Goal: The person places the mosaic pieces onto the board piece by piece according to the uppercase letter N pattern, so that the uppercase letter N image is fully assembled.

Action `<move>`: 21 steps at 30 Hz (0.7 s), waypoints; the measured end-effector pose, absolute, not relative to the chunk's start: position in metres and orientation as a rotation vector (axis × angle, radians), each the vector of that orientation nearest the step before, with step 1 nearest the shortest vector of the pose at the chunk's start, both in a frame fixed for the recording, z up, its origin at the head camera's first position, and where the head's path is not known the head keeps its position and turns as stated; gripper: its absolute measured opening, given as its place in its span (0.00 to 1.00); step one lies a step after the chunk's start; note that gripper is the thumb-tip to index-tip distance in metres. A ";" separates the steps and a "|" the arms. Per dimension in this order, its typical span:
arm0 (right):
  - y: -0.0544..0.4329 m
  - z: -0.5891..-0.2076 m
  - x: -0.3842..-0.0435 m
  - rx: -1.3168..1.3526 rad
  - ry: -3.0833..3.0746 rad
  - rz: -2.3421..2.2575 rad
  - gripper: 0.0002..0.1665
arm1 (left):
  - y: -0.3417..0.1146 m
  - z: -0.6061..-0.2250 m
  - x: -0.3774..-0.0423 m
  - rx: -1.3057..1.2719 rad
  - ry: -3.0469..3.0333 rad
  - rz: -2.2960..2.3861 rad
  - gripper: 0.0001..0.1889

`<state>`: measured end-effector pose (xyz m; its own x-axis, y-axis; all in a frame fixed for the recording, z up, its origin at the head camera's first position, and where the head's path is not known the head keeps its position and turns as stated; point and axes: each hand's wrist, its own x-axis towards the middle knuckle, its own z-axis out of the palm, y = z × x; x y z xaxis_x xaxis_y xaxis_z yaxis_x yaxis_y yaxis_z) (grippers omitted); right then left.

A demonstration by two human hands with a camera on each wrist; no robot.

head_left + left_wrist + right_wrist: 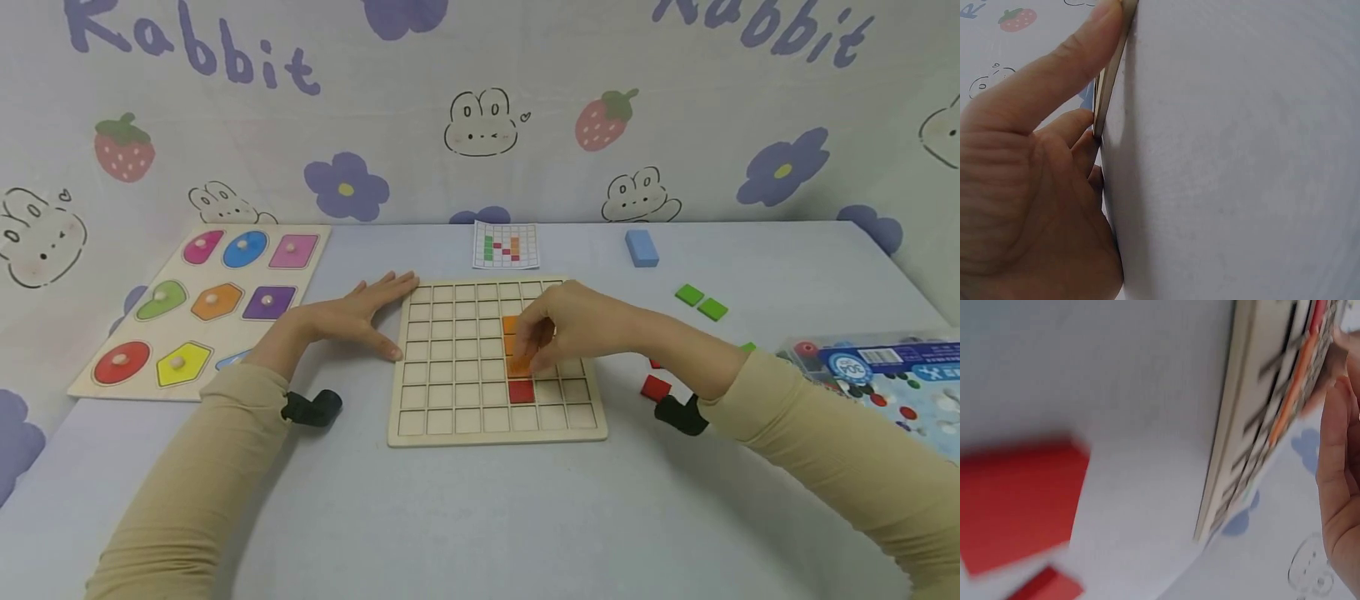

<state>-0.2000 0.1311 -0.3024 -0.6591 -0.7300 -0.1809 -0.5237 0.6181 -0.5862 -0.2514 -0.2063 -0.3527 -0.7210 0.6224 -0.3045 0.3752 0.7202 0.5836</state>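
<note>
A wooden grid board (442, 396) lies on the table in the head view. Beside its left edge is my left hand (348, 321), fingers spread, with the thumb and fingertips touching the rim; the left wrist view shows the thumb (1060, 81) against the board's side. Over the board's right half, my right hand (581, 325) curls its fingers and pinches an orange tile (517, 369) at a cell. More orange (510, 325) shows above it in the same column, partly hidden by the fingers. Just below sits a red tile (521, 392).
Behind the board lies a pattern card (506, 247). To the right are a blue block (642, 248), green tiles (712, 309), red tiles (656, 387) and a clear-lidded box (892, 379). A wooden shape puzzle (150, 329) lies left.
</note>
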 end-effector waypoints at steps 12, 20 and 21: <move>0.181 -0.287 -0.213 -0.801 2.549 -0.648 0.08 | -0.206 -0.353 -0.251 0.754 2.429 0.687 0.59; 0.215 -0.290 -0.221 -0.695 2.544 -0.635 0.10 | -0.206 -0.353 -0.251 0.755 2.432 0.680 0.59; 0.219 -0.291 -0.222 -0.687 2.541 -0.635 0.11 | -0.206 -0.353 -0.251 0.754 2.432 0.680 0.59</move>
